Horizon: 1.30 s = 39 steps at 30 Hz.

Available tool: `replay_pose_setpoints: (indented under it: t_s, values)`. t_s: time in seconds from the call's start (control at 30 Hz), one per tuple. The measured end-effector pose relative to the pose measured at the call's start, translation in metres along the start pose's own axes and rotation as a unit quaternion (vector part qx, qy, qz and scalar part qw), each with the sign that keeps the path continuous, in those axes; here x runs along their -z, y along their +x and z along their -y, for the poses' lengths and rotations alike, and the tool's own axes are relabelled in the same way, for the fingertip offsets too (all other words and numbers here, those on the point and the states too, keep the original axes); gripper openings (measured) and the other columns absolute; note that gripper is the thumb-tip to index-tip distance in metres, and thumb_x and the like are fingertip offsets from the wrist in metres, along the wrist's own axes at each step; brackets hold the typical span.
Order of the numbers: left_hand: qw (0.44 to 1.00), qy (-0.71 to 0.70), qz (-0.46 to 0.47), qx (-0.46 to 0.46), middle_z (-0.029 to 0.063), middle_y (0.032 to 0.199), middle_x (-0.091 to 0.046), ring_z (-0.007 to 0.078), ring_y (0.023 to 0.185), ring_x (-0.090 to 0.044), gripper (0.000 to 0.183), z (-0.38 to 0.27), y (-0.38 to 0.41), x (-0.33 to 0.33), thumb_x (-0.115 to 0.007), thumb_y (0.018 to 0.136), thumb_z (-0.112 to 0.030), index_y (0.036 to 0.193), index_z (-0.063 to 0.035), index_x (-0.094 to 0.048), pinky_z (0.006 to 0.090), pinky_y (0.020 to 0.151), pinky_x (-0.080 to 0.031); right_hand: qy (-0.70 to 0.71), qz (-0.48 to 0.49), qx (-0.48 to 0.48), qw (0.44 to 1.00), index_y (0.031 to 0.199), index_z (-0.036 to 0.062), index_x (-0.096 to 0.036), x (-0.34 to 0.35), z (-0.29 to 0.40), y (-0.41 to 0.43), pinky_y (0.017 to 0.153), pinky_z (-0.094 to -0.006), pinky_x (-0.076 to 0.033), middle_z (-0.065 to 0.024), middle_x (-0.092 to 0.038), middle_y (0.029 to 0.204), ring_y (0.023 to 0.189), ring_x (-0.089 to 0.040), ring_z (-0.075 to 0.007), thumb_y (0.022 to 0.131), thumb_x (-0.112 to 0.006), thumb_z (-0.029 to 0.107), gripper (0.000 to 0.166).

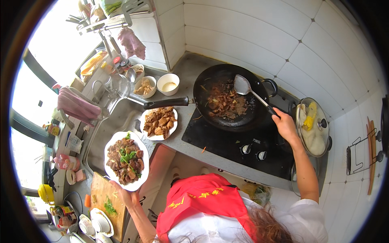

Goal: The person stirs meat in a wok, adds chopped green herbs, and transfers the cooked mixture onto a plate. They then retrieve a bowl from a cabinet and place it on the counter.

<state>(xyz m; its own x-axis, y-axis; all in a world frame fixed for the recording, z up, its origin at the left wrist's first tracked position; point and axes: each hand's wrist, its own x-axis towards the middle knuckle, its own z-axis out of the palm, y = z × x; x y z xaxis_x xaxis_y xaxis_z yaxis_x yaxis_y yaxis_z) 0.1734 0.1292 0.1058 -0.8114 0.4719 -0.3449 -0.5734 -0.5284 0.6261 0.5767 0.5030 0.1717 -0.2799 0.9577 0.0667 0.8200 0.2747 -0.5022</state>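
My left hand (127,193) grips the lower rim of a white oval plate (110,148), raised above the counter near the sink. Browned meat pieces (121,162) topped with green herb sprigs (127,155) cover that plate. In my right hand (285,123) is the black handle of a metal spatula (242,85), whose blade rests inside a black wok (225,123). Dark, oily food bits (226,101) lie spread over the wok's bottom. The wok sits on a black gas hob (212,133), its long handle (167,103) reaching over the counter towards the sink.
A second plate of browned meat (159,123) stands between sink (101,133) and hob. Bowls (168,84) line the back. Right of the wok is a glass-lidded pot (313,127) with corn inside. A wooden cutting board (101,194) and stacked white dishes (100,223) are at lower left.
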Motion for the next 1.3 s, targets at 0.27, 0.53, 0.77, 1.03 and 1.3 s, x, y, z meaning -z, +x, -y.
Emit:
replay_pose_setpoints:
  t_s: [0.27, 0.53, 0.77, 1.03, 1.3]
  values:
    - [0.999, 0.022, 0.028, -0.001, 0.0097, 0.135, -0.042, 0.026, 0.124, -0.039, 0.064, 0.0, 0.005, 0.011, -0.03, 0.091, -0.054, 0.136, -0.0081, -0.033, 0.0443, 0.104, -0.032, 0.292, 0.164, -0.104, 0.937, 0.115, 0.0019, -0.057, 0.056, -0.078, -0.009, 0.045, -0.0136, -0.027, 0.0065, -0.056, 0.076, 0.053, -0.037, 0.0019, 0.089, -0.048, 0.006, 0.028]
    - [0.998, -0.034, 0.052, -0.001, 0.0093, 0.135, -0.04, 0.0251, 0.123, -0.041, 0.063, -0.008, -0.005, 0.011, -0.036, 0.09, -0.051, 0.135, -0.008, -0.032, 0.0416, 0.102, -0.036, 0.297, 0.26, -0.242, 0.886, 0.124, 0.0098, -0.048, 0.038, -0.023, -0.01, 0.03, -0.0154, -0.017, 0.0005, -0.045, 0.059, 0.035, -0.025, -0.0012, 0.093, -0.044, 0.024, 0.034]
    - [0.995, -0.006, 0.095, 0.016, 0.0099, 0.138, -0.038, 0.0256, 0.124, -0.039, 0.063, -0.006, -0.002, 0.003, -0.033, 0.092, -0.051, 0.137, -0.0078, -0.03, 0.0421, 0.104, -0.033, 0.455, 0.229, -0.275, 0.816, 0.121, 0.0076, -0.05, 0.015, -0.002, -0.036, 0.032, -0.0147, -0.018, 0.0001, -0.048, 0.063, 0.036, -0.025, 0.0002, 0.092, -0.048, 0.02, 0.031]
    - [0.985, 0.024, 0.146, 0.092, 0.0086, 0.141, -0.032, 0.0266, 0.127, -0.035, 0.064, 0.012, 0.002, -0.027, -0.035, 0.091, -0.051, 0.139, -0.0092, -0.025, 0.0419, 0.105, -0.031, 0.408, 0.146, -0.224, 0.873, 0.127, 0.0041, -0.045, 0.044, 0.026, -0.07, 0.033, -0.015, -0.018, 0.0005, -0.045, 0.065, 0.04, -0.024, 0.0011, 0.094, -0.046, 0.019, 0.037]
    - [0.971, 0.071, 0.168, 0.157, 0.0097, 0.136, -0.04, 0.0255, 0.122, -0.042, 0.064, 0.047, 0.013, -0.055, -0.035, 0.092, -0.051, 0.136, -0.0066, -0.03, 0.0415, 0.102, -0.036, 0.457, 0.141, -0.23, 0.848, 0.13, 0.002, -0.042, 0.051, 0.035, -0.087, 0.033, -0.0143, -0.017, 0.0008, -0.044, 0.066, 0.04, -0.022, 0.0015, 0.094, -0.045, 0.02, 0.04]
